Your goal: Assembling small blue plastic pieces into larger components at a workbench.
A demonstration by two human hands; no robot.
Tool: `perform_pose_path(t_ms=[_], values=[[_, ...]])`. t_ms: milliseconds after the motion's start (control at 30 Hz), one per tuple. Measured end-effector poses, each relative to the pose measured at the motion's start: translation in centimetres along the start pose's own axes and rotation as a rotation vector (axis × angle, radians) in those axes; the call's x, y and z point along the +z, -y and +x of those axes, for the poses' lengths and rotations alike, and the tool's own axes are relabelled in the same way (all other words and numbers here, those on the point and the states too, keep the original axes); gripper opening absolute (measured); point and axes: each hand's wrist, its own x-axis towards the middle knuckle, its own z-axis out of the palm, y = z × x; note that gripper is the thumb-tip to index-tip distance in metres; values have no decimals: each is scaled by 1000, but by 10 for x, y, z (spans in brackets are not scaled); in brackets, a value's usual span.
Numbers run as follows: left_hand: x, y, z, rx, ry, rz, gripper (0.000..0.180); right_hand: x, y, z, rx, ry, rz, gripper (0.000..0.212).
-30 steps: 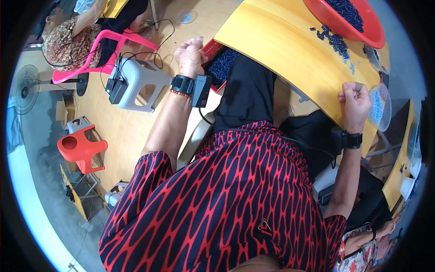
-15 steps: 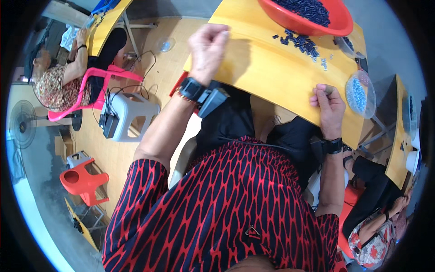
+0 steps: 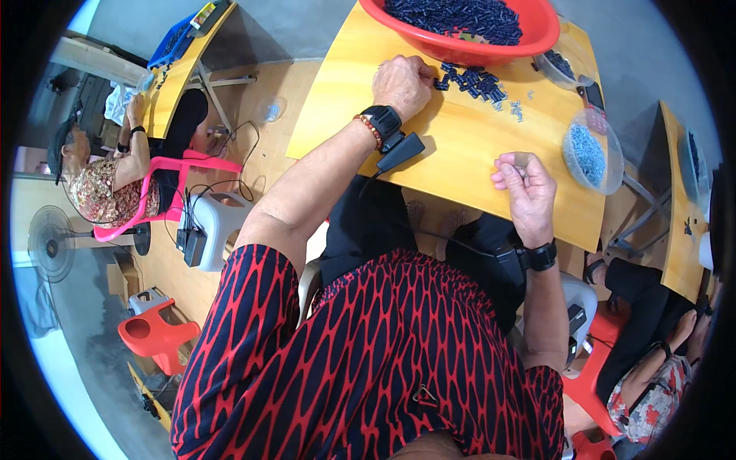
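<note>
My left hand (image 3: 404, 86) is over the yellow table (image 3: 337, 100), fingers curled, its fingertips at the left edge of a loose pile of short dark blue tubular pieces (image 3: 477, 83). What those fingers hold, if anything, is hidden. My right hand (image 3: 529, 188) is at the table's near edge, palm turned up, thumb pressed to the fingers; anything in that pinch is too small to make out. Beyond the pile stands a red basin (image 3: 460, 54) full of similar dark pieces. Several small clear pieces (image 3: 517, 112) lie beside the pile.
Right of my right hand stands a round clear container (image 3: 587, 156) of light blue pieces. Farther back are another clear container (image 3: 558, 65) with dark pieces and a small dark device (image 3: 593, 96). Two people work at tables on either side. A grey stool (image 3: 215, 230) stands at left.
My left hand has moved from the table's left edge rightward to the dark pile. My right hand stays pinched near the front edge, turned slightly palm up. The whole view has shifted somewhat.
</note>
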Motion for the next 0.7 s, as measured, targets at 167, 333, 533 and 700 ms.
perform_pose_path(t_ms=[167, 333, 533, 700], values=[[-2, 4, -5, 20, -15, -11, 16, 1, 3, -2, 20, -16, 4, 8], [-12, 13, -29, 34, -71, -484, 10, 0, -2, 0, 16, -26, 18, 8], [-25, -13, -66, 33, -79, -1012, 12, -6, -6, 4, -3, -4, 34, 10], [-29, -35, -95, -91, 9, -1274, 13, -9, -16, 7, -22, -91, 26, 12]])
